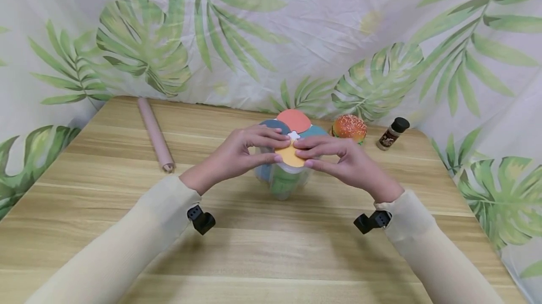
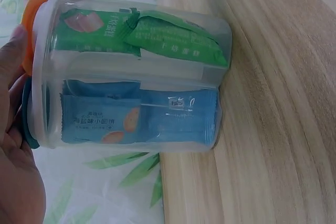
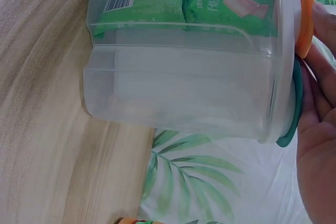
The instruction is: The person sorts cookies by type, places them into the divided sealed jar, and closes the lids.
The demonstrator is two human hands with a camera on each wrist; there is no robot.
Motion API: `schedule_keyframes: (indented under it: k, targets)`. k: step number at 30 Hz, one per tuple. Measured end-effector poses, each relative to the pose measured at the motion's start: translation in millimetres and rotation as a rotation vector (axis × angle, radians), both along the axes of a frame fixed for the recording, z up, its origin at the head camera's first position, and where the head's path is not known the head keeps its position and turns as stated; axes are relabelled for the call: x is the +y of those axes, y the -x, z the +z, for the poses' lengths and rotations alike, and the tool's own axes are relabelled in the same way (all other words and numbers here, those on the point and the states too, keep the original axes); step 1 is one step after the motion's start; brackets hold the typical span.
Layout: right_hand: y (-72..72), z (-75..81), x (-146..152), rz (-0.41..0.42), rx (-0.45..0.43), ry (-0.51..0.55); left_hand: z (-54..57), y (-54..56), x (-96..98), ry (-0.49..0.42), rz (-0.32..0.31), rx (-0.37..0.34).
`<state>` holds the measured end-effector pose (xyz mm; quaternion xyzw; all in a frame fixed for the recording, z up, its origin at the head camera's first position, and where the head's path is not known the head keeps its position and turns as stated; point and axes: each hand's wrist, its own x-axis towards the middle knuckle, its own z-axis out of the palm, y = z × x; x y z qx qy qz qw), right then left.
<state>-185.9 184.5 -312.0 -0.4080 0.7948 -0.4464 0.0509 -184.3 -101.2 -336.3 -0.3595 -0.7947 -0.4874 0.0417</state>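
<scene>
A clear snack storage container (image 1: 282, 186) stands upright on the table, topped by petal-shaped lids: an orange lid (image 1: 290, 156), a coral lid (image 1: 294, 120), a dark blue lid (image 1: 271, 124) and a teal lid (image 1: 314, 132). My left hand (image 1: 250, 146) and right hand (image 1: 338, 153) meet over the orange lid, their fairly straight fingers and thumbs pressing on it from either side. Beneath that lid lie green snack packets (image 2: 173, 38). Blue snack packets (image 2: 139, 114) fill the compartment to the left. Through the right-hand compartment's wall (image 3: 184, 93) no packet shows.
A pinkish rolled sheet (image 1: 155, 134) lies at the left of the wooden table (image 1: 254, 257). Behind the container to the right sit a toy hamburger (image 1: 349, 128) and a black-capped seasoning bottle (image 1: 391, 134). A leaf-print cloth (image 1: 254, 36) hangs along the back edge.
</scene>
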Motion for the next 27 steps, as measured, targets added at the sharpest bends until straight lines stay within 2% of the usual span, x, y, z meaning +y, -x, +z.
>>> schedule_keyframes:
  k: [10,27]
  targets:
    - [0.1,-3.2,-0.4,0.056,0.066,0.033,0.2,0.7,-0.5,0.009,-0.012,0.013]
    - [-3.1,-6.9,-0.7,0.058,0.176,0.023,-0.9,1.1,-1.7,0.016,-0.032,0.049]
